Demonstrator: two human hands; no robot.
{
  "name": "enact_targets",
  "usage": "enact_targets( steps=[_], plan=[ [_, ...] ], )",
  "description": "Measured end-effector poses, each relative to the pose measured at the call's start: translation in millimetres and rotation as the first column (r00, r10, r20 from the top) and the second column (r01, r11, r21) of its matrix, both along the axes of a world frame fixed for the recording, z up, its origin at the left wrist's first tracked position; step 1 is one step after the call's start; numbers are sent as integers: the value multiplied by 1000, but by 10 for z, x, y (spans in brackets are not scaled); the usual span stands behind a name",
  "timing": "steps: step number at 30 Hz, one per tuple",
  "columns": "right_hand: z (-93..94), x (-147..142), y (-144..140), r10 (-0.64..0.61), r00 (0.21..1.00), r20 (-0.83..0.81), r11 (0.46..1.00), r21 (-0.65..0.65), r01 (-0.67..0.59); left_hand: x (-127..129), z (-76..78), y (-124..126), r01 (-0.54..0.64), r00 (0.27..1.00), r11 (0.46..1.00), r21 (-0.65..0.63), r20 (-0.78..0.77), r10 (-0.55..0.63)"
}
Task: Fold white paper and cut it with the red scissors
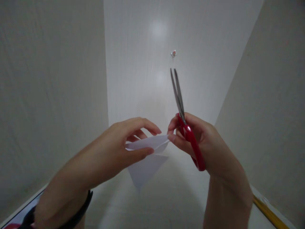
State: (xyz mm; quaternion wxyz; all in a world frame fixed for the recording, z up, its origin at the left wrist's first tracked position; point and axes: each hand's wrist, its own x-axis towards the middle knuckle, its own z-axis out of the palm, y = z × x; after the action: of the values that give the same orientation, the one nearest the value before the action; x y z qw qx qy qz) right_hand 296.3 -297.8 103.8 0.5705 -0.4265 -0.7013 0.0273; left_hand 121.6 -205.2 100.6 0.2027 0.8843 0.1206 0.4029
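A folded sheet of white paper (146, 170) is held between my two hands, one pointed corner hanging downward. My left hand (116, 144) is around its left part, the thumb in front and the fingers behind and above. At the paper's right end, the thumb and fingertip of my right hand (207, 140) pinch the tip. That hand also carries a pair of scissors (190, 135) with red handles. Their metal blades point up and away, slightly parted, and touch no paper. Part of the sheet is hidden by the left hand.
Beyond the scissors, a small white and reddish bit (173, 53) lies on the pale surface (133, 63). Grey panels (52, 79) stand at left and right. A yellow strip (269, 211) shows at lower right, and a black band (81, 210) circles my left forearm.
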Motion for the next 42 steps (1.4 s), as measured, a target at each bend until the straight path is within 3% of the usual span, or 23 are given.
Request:
enact_targets(
  steps=[5,11,15,25,33,42],
  plan=[
    [-10,33,-19,162,985,-54,987,4,-162,239,67,-124,77,997,996,-50,-8,-77],
    [-35,8,36,130,985,-117,990,65,-123,190,31,-27,161,986,969,-188,72,-150],
    [-52,23,56,61,989,-136,995,91,-49,132,33,35,142,987,978,-151,94,-129],
    [-41,23,37,75,997,-14,994,86,-73,242,44,18,184,982,972,-149,61,-176],
    [-5,54,19,99,989,-112,995,34,-96,219,43,10,137,986,990,-12,92,-136],
    [21,101,99,180,973,-140,982,-29,-186,245,43,22,162,983,986,-33,93,-158]
  ],
)
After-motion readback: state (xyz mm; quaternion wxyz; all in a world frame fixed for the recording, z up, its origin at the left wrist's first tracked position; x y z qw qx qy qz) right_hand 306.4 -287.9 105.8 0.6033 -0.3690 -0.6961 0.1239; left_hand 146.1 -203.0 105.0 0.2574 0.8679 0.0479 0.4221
